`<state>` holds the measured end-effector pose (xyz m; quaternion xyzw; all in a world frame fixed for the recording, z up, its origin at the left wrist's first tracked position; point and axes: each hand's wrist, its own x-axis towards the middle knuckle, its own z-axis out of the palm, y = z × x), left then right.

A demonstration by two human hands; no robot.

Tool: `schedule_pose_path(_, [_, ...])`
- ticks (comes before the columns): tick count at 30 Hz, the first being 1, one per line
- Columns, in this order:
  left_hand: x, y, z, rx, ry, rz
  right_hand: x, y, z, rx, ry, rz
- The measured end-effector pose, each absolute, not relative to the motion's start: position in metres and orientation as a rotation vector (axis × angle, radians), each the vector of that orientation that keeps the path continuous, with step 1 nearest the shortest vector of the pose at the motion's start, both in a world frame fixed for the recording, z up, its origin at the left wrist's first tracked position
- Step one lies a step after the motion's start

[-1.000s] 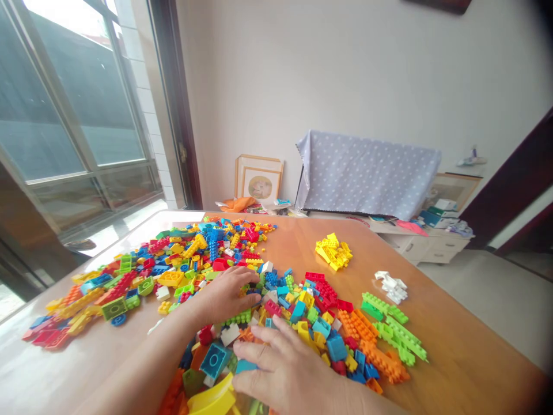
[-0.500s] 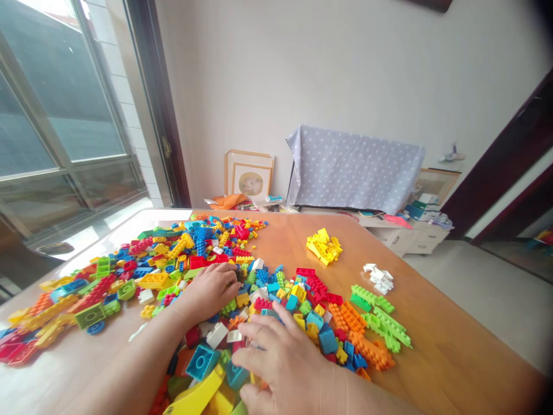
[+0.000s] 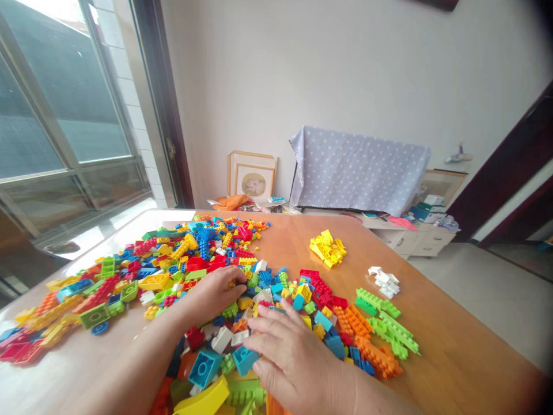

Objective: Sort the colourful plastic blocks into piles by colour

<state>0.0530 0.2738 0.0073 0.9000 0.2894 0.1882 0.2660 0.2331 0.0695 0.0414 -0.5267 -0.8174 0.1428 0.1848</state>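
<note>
My left hand (image 3: 222,288) rests in the middle of a big heap of plastic toy building bricks, its fingers curled down. Whatever it grips, if anything, is hidden behind the fingers. Nearer to me, my right hand (image 3: 291,349) lies palm down over the bricks with its fingers spread and nothing held. A teal brick (image 3: 245,360) and a white brick (image 3: 239,339) sit just left of its fingers. Another teal brick (image 3: 204,369) lies hollow side up, close to a curved yellow piece (image 3: 203,397).
Sorted groups stand to the right on the wooden table (image 3: 436,305): yellow bricks (image 3: 328,249), white bricks (image 3: 384,281), light green bricks (image 3: 395,331) and orange bricks (image 3: 375,351). Mixed bricks (image 3: 142,271) spread across the left side. A cloth-covered object (image 3: 358,167) stands beyond the table.
My right hand has shifted slightly right, uncovering more of a teal brick and green pieces in front of me. My left fingers have curled in more. The view has shifted a little.
</note>
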Motion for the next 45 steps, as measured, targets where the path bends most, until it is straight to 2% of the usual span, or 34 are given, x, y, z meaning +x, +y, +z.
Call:
schedule_pose_path(8, [0.054,0.263,0.023,2.245,0.744,0.533,0.237,0.072,0.029,-1.423,-2.155,0.337])
schedule_pose_path(19, [0.04,0.275,0.043,2.121,0.912,0.717,0.243,0.073,0.036,-1.265,-1.971,0.318])
schedule_pose_path(36, [0.01,0.237,0.049,1.624,1.076,1.045,0.292,0.076,0.042,-1.383,-1.345,0.695])
schedule_pose_path(41, [0.021,0.223,0.05,1.683,1.069,1.034,0.298,0.076,0.028,-1.389,-1.28,0.695])
schedule_pose_path(45, [0.024,0.219,0.051,1.791,1.044,0.932,0.304,0.075,0.012,-1.438,-1.343,0.573])
